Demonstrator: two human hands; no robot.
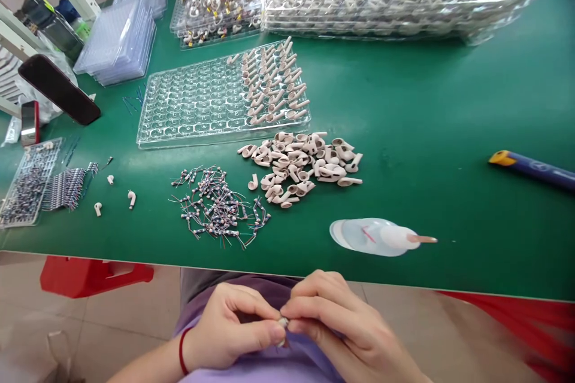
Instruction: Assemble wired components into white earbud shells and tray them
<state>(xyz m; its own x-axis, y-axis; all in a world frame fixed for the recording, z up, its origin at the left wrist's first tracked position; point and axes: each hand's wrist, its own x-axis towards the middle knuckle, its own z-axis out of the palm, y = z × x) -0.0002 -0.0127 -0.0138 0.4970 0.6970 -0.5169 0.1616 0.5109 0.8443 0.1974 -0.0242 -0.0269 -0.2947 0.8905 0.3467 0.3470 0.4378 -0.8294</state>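
Observation:
My left hand (238, 323), with a red band on its wrist, pinches a small pale earbud shell (283, 323) between thumb and forefinger. The fingertips of my right hand (332, 317) are closed at the shell's right side; whether they also hold a tiny part is hidden. Both hands are over my lap, just in front of the table edge. Beyond them lie a heap of beige earbud shells (296, 161) and a pile of small wired components (218, 203). A clear squeeze bottle (372, 236) with a brownish tip lies on its side to the right.
A clear tray (193, 102) is partly filled with shells. Stacked filled trays (395, 6) and a tray of wired earbuds (220, 0) stand behind. At left are empty trays (117, 36), a phone (60, 87) and loose earbuds (131, 198). A blue-yellow tool (534, 167) lies right.

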